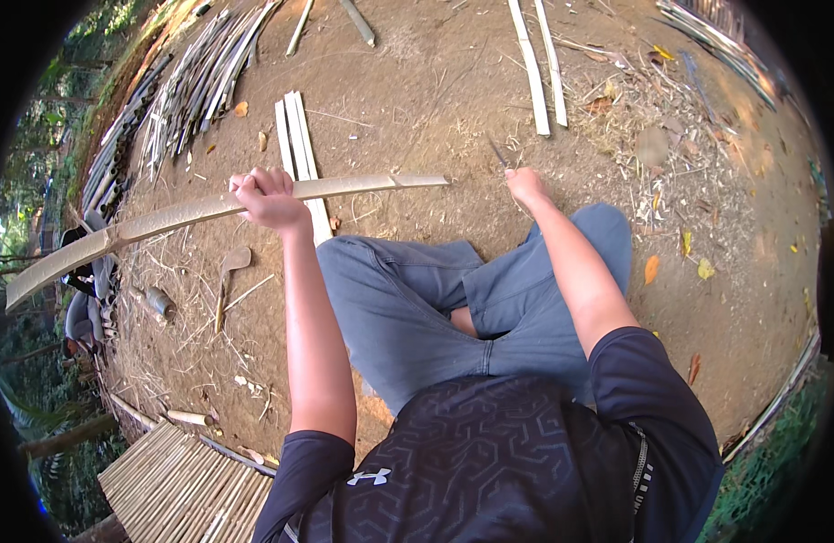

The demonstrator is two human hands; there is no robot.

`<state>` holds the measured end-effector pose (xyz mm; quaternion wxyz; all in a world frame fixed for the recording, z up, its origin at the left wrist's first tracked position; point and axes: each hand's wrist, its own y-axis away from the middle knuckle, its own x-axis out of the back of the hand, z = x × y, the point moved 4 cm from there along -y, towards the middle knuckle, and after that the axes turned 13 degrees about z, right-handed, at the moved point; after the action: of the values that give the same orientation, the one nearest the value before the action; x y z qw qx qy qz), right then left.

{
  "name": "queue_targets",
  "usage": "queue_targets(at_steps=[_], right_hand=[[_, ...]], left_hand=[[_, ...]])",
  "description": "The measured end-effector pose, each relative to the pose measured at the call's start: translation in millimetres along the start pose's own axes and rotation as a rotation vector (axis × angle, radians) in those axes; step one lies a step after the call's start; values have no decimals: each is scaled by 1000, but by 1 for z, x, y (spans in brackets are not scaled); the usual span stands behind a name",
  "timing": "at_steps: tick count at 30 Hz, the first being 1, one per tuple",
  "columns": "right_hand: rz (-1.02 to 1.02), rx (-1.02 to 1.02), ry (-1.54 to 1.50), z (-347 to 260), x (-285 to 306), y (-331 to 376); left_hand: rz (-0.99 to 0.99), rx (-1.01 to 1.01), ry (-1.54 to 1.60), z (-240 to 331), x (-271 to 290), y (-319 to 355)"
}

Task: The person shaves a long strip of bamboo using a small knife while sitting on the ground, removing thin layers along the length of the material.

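My left hand [267,197] grips a long, pale split bamboo slat [163,219] near its middle. The slat is held level above the ground, one end far out to the left, the other end reaching toward the centre. My right hand [525,185] is closed around the handle of a thin dark knife [499,152], whose blade points up and away over the dirt. The two hands are apart, with the slat's right end short of the knife. My knees in blue trousers [417,290] are bent below both hands.
Bare dirt ground with dry leaves and shavings. Flat bamboo strips [297,136] lie just beyond my left hand, two more strips [539,63] at upper centre, a heap of thin slats [195,86] at upper left. A woven bamboo mat [181,484] lies lower left, a wooden mallet-like tool [227,276] beside it.
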<state>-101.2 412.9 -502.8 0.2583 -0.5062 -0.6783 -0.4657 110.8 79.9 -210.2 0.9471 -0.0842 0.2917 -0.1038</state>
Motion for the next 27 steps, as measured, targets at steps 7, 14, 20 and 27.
queue_targets(at_steps=[7,14,20,27], right_hand=[[-217,279,145,-55,-28,1],[-111,61,46,-46,-7,-30],[-35,-246,-276,16,-2,-72],[345,273,156,8,37,-16]], left_hand=[[18,-26,-67,-3,-12,-3],[14,2,-23,-2,-2,-9],[0,35,7,-7,-20,-9],[-8,21,33,-6,-21,-5]])
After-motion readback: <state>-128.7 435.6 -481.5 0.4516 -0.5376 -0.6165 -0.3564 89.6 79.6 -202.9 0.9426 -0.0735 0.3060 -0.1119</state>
